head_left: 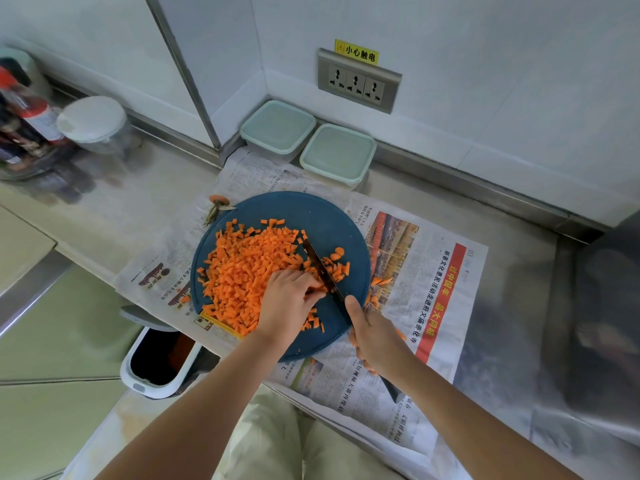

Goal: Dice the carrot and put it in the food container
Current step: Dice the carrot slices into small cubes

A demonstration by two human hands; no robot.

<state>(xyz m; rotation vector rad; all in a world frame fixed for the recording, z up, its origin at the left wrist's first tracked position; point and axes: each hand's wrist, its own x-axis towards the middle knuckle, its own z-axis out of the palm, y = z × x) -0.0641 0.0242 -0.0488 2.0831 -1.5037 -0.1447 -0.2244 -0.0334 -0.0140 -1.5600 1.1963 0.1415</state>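
Knife (320, 268) in grip of right hand (374, 337), carrot (316, 289) in pinch of left hand (287, 299); yellow wall sticker (356, 53) "小心触电".

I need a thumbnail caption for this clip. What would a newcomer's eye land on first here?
First comes the bright orange heap of diced carrot on the round blue board, which lies mid-counter on newspaper. Next is the knife in the right hand, its blade down in the carrot beside the curled fingers of the left hand. Behind the board, two lidded containers sit by the wall.
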